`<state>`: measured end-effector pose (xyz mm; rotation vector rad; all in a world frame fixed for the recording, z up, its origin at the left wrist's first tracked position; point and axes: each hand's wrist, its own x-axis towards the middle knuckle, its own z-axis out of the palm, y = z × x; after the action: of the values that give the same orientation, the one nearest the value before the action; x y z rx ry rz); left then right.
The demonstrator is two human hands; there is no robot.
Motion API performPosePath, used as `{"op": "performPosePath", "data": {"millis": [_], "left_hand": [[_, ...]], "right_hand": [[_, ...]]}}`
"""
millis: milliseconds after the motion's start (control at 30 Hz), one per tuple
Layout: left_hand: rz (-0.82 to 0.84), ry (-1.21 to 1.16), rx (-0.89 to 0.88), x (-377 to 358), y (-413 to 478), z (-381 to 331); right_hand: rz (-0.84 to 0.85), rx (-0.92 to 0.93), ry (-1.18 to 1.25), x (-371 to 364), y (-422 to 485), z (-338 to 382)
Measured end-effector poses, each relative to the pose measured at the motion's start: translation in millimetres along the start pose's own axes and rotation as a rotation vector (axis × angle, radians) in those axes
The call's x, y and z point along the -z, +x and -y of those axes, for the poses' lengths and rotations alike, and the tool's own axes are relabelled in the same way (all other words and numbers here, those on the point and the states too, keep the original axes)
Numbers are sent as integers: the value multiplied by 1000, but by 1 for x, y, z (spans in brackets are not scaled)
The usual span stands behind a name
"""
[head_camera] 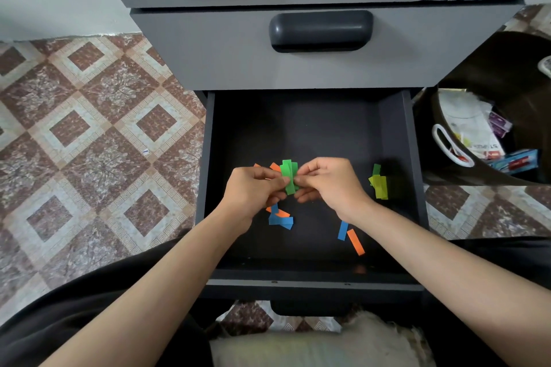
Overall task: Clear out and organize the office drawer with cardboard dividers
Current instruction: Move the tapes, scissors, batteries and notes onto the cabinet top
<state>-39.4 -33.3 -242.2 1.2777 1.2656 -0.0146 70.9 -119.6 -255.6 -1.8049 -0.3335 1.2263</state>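
Note:
The dark open drawer [396,134] is pulled out below a shut grey drawer. Above its floor, my left hand [253,188] and my right hand [328,180] both pinch a small stack of green paper strips [289,171] between their fingertips. Blue and orange strips [280,217] lie scattered under my left hand. One blue strip [343,231] and one orange strip [356,243] lie below my right wrist. A pile of yellow-green strips [379,185] sits near the drawer's right wall.
A dark bin [489,80] with papers, small boxes and a white handle stands right of the drawer. The upper drawer's handle [320,30] is above. Patterned floor tiles [89,128] lie to the left. A pale cushion [313,345] lies below the drawer front.

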Motion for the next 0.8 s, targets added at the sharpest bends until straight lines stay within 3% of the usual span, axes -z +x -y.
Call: {"op": "performPosePath", "data": {"millis": [533, 600, 667, 733, 800], "left_hand": [[-60, -10, -7, 2, 2, -1], [-66, -1, -14, 1, 2, -2], [-58, 6, -16, 1, 2, -2], [-45, 19, -14, 1, 2, -2], [-34, 34, -18, 1, 2, -1]], "right_hand": [[128, -37, 109, 6, 2, 6], [20, 24, -153, 12, 9, 3], [-189, 85, -705, 23, 18, -1], [-281, -41, -1022, 31, 22, -5], [-257, -204, -1119, 32, 21, -9]]}}
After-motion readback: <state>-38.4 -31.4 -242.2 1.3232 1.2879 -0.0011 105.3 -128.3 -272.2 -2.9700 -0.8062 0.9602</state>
